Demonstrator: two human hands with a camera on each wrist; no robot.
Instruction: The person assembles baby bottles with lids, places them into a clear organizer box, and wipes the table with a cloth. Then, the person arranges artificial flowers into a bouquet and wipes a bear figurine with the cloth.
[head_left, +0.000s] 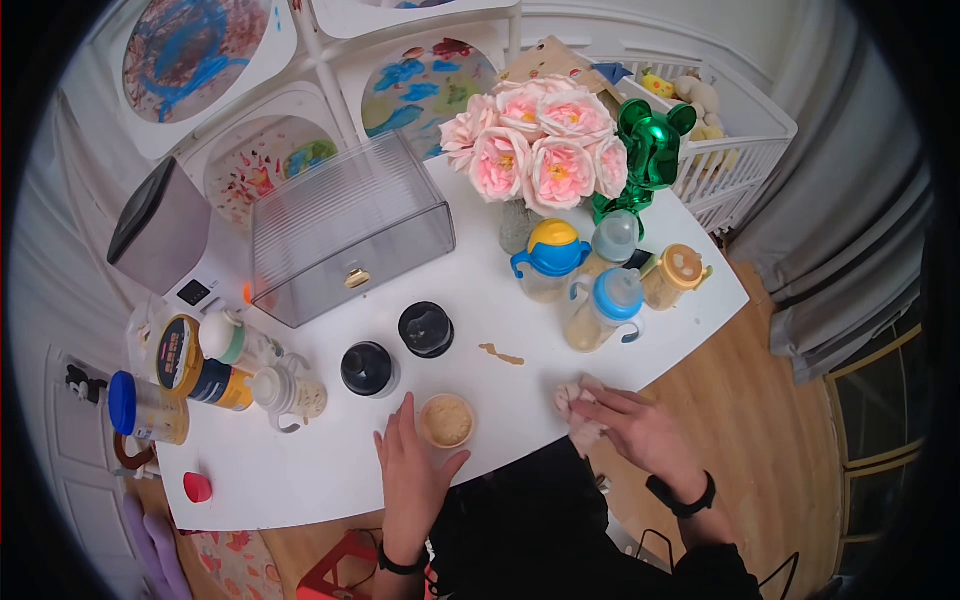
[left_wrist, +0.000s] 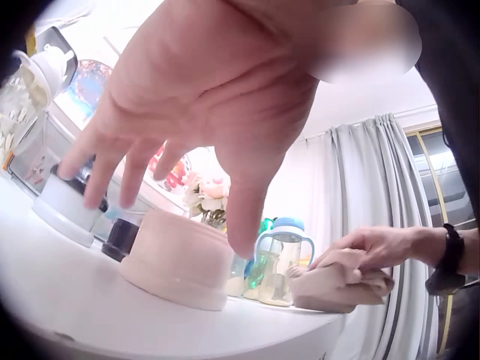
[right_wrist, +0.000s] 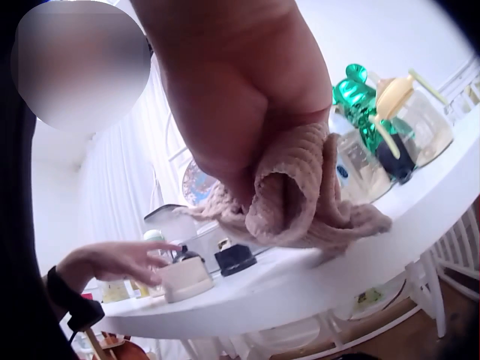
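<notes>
My left hand [head_left: 410, 475] is beside a small round tub [head_left: 447, 421] at the table's front edge, fingers spread and thumb apart. Pale beige contents show in the tub's open top, and its side looks light pink-beige in the left wrist view. In my right hand [head_left: 645, 432] is a crumpled beige cloth [head_left: 582, 402], gripped at the table's right front edge. Ribbed, folded fabric of the cloth [right_wrist: 289, 195] fills the middle of the right wrist view. A tan, uneven streak [head_left: 502, 354] lies on the tabletop between the tub and the bottles.
Two dark round containers [head_left: 368, 369] stand behind the tub. Baby bottles, including a blue-collared bottle [head_left: 603, 310], stand at the right with a vase of pink roses [head_left: 545, 145]. A clear grey box [head_left: 350, 230] sits at the back; jars and a yellow tin [head_left: 215, 385] stand left.
</notes>
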